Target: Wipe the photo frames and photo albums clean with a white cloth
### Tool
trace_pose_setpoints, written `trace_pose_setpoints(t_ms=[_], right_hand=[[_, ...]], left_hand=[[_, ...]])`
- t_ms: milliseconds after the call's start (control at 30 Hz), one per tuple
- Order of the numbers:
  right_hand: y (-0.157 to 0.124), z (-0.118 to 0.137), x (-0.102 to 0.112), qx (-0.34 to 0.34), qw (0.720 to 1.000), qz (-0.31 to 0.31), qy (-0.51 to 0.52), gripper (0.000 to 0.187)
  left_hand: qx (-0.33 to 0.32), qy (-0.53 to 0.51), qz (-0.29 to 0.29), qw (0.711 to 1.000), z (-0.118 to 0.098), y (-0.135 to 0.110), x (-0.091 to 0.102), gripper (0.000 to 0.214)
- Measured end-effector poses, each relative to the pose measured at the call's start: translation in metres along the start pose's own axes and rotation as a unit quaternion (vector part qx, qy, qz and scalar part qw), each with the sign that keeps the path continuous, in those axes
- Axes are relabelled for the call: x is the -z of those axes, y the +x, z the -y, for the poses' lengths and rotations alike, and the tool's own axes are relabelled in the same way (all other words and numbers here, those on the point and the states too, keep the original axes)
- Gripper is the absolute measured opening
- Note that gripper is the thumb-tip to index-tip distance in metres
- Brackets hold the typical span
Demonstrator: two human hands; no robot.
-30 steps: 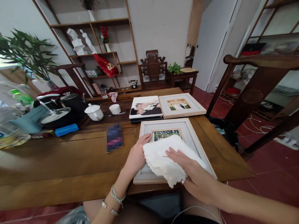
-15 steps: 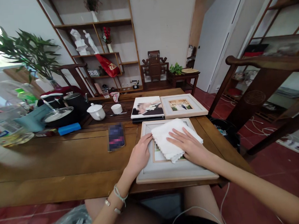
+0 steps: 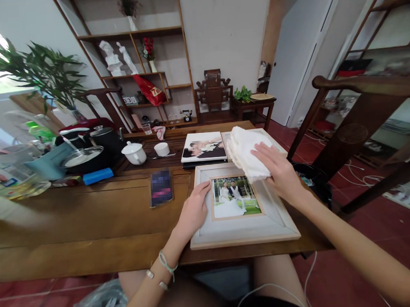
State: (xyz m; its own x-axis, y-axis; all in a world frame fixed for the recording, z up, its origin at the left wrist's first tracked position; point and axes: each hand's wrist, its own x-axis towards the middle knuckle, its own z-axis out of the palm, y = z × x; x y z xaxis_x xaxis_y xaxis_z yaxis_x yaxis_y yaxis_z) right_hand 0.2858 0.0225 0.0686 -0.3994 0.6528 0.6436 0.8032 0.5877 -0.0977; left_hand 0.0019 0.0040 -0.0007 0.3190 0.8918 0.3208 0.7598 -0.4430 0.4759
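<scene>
A white-framed wedding photo [image 3: 242, 225] lies flat at the near edge of the wooden table [image 3: 84, 216]. My left hand [image 3: 194, 212] rests open on the frame's left border, fingers flat. My right hand [image 3: 279, 172] presses a folded white cloth [image 3: 244, 152] at the frame's far right corner, fingers spread on top of it. The cloth also overlaps a second white-framed picture [image 3: 272, 142] lying behind. The photo's glass is fully uncovered.
A frameless photo print [image 3: 202, 146] lies behind the frame, a dark phone [image 3: 161, 187] to its left. Farther left stand a white teapot [image 3: 134, 153], a cup [image 3: 162, 148], black pots [image 3: 87, 156] and a blue block [image 3: 97, 176]. A wooden chair [image 3: 359, 116] stands at right.
My right hand has swept the cloth from the near part of the frame up across the photo to its far right corner. My left hand stayed on the left border.
</scene>
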Motion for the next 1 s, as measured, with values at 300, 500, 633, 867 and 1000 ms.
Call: trace_pose_setpoints(t_ms=[300, 500, 633, 867, 1000], right_hand=[[0.000, 0.001, -0.037, -0.028, 0.969, 0.229, -0.091, 0.068], [-0.008, 0.040, -0.016, -0.042, 0.954, 0.283, -0.084, 0.057], [-0.035, 0.077, 0.003, -0.008, 0.951, 0.309, -0.004, 0.059], [-0.033, 0.064, -0.011, 0.000, 0.958, 0.285, 0.020, 0.074], [-0.002, 0.030, -0.032, -0.040, 0.971, 0.237, -0.011, 0.075]], left_hand=[[0.011, 0.014, 0.010, 1.000, -0.007, 0.001, 0.003, 0.060], [0.033, 0.010, 0.017, 0.999, -0.009, 0.001, 0.005, 0.060], [0.017, 0.011, 0.010, 1.000, -0.007, 0.001, 0.003, 0.058], [-0.002, 0.014, 0.011, 1.000, -0.004, 0.001, 0.002, 0.054], [-0.011, 0.009, 0.011, 1.000, -0.002, 0.001, 0.001, 0.055]])
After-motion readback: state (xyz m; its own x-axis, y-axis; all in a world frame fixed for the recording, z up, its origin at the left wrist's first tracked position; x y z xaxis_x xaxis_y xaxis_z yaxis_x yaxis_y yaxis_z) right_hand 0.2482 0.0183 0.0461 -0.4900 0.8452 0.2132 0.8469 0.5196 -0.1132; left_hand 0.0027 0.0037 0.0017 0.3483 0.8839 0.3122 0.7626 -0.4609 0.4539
